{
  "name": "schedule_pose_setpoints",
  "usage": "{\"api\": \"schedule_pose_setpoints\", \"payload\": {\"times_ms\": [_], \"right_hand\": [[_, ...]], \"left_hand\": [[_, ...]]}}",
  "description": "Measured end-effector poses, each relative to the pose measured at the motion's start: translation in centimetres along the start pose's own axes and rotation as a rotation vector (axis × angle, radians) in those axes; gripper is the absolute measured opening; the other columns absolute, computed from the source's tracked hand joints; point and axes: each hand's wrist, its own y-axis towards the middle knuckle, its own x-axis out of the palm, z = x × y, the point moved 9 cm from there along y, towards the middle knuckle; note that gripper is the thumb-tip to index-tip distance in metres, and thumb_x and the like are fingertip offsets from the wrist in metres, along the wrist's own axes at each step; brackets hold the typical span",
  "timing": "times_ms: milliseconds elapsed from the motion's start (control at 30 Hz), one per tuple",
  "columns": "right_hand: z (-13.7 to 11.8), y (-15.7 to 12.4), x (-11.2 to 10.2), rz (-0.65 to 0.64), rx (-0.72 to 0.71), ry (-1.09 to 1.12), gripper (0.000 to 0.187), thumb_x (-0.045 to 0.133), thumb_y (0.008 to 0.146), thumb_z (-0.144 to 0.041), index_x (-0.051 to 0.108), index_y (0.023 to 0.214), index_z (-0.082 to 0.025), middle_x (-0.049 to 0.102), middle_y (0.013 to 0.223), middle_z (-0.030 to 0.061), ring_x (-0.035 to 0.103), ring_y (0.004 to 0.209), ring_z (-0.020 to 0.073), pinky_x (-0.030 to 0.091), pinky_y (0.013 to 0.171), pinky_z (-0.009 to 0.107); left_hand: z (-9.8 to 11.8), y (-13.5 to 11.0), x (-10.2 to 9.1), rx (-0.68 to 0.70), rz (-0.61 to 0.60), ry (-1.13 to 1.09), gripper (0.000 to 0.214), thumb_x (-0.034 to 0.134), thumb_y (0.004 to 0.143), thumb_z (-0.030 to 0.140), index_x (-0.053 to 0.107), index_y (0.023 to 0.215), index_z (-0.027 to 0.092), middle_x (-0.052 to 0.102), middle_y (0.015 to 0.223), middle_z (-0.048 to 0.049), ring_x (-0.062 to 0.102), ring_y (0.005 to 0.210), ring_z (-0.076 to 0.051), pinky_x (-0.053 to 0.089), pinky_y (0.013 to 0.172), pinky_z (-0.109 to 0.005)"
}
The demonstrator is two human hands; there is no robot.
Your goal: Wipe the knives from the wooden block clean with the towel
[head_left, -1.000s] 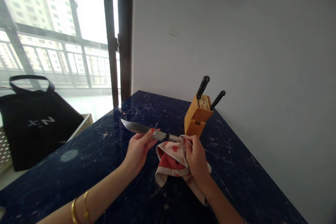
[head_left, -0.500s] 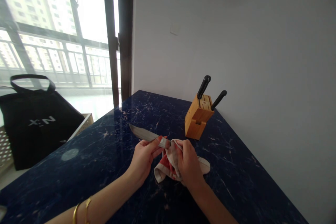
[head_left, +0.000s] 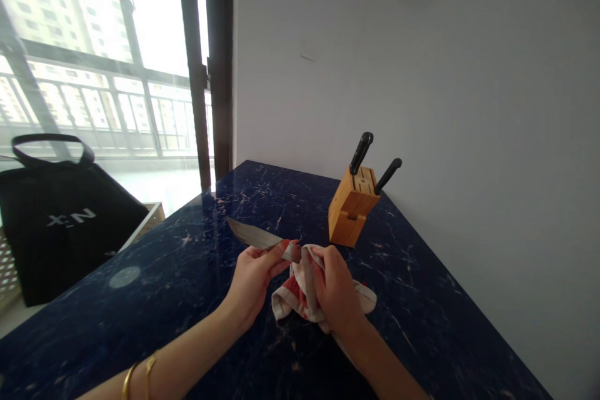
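A kitchen knife points its blade to the left and slightly away from me, above the dark table. My left hand is closed on the blade close to the handle, thumb on top. A red and white cloth is bunched in my right hand, whose fingers are closed on it around the handle end. Cloth and fingers hide most of the handle. Parts of the cloth hang down on both sides of the right hand.
Beyond my right hand, a wooden knife block stands with two black-handled knives in it. The blue marbled table runs back to a grey wall. At the left, a black bag sits by the window, below table level.
Both hands still hold the knife and cloth, nearly in place. The cloth's folds have shifted slightly around the handle. The view has moved a little.
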Motion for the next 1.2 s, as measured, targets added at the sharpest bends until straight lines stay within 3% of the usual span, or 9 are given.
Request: {"api": "schedule_pose_setpoints", "payload": {"times_ms": [133, 333, 500, 700, 867, 1033, 1200], "right_hand": [[1.2, 0.3, -1.2, 0.108, 0.078, 0.024, 0.016, 0.038, 0.086, -0.030, 0.049, 0.089, -0.018, 0.058, 0.084, 0.0079, 0.057, 0.082, 0.0205, 0.046, 0.073, 0.035], [0.1, -0.1, 0.2, 0.026, -0.050, -0.012, 0.017, 0.042, 0.086, -0.029, 0.049, 0.098, -0.020, 0.057, 0.090, 0.0067, 0.054, 0.088, 0.0213, 0.044, 0.080, 0.040], [2.1, 0.1, -0.9, 0.117, 0.051, 0.022, 0.017, 0.037, 0.088, -0.026, 0.048, 0.098, -0.019, 0.056, 0.091, 0.0076, 0.054, 0.088, 0.0199, 0.045, 0.078, 0.037], [0.9, 0.2, -0.8, 0.073, -0.003, -0.006, 0.016, 0.038, 0.087, -0.026, 0.050, 0.096, -0.019, 0.057, 0.088, 0.0078, 0.054, 0.087, 0.0208, 0.044, 0.078, 0.038], [2.8, 0.5, -1.7, 0.135, 0.135, 0.026, 0.016, 0.039, 0.087, -0.030, 0.048, 0.091, -0.019, 0.057, 0.086, 0.0075, 0.056, 0.083, 0.0202, 0.045, 0.075, 0.036], [2.7, 0.5, -1.1, 0.105, 0.046, 0.061, 0.016, 0.039, 0.087, -0.029, 0.049, 0.094, -0.018, 0.056, 0.090, 0.0079, 0.054, 0.089, 0.0203, 0.043, 0.080, 0.036], [4.5, 0.3, -2.1, 0.186, 0.210, 0.166, 0.018, 0.041, 0.086, -0.035, 0.048, 0.090, -0.019, 0.059, 0.084, 0.0053, 0.058, 0.078, 0.0188, 0.045, 0.071, 0.033]], "left_hand": [[0.7, 0.4, -0.6, 0.038, 0.047, -0.016, 0.018, 0.069, 0.068, 0.020, 0.065, 0.081, 0.009, 0.070, 0.086, -0.0113, 0.065, 0.081, -0.020, 0.054, 0.069, -0.024], [0.2, 0.6, -0.7, -0.006, 0.036, -0.040, 0.016, 0.069, 0.068, 0.017, 0.064, 0.079, 0.007, 0.069, 0.087, -0.0136, 0.065, 0.082, -0.021, 0.054, 0.070, -0.026], [1.1, 1.2, -1.5, 0.033, 0.085, -0.085, 0.013, 0.066, 0.070, 0.013, 0.063, 0.081, 0.007, 0.069, 0.090, -0.0141, 0.065, 0.082, -0.020, 0.054, 0.069, -0.024], [0.1, 1.2, -1.7, -0.021, 0.103, -0.108, 0.010, 0.064, 0.070, 0.010, 0.062, 0.080, 0.006, 0.069, 0.088, -0.0159, 0.066, 0.081, -0.022, 0.055, 0.066, -0.024], [0.8, 1.4, -1.9, 0.016, 0.104, -0.124, 0.007, 0.061, 0.074, 0.008, 0.062, 0.081, 0.007, 0.069, 0.089, -0.0145, 0.066, 0.079, -0.019, 0.055, 0.067, -0.023], [0.7, 1.5, -2.1, 0.001, 0.112, -0.127, 0.006, 0.060, 0.074, 0.008, 0.062, 0.080, 0.007, 0.069, 0.088, -0.0148, 0.066, 0.077, -0.018, 0.055, 0.067, -0.023], [1.0, 1.8, -2.2, -0.005, 0.116, -0.157, 0.007, 0.058, 0.075, 0.006, 0.063, 0.081, 0.006, 0.069, 0.087, -0.0146, 0.067, 0.076, -0.018, 0.056, 0.066, -0.022]]}}
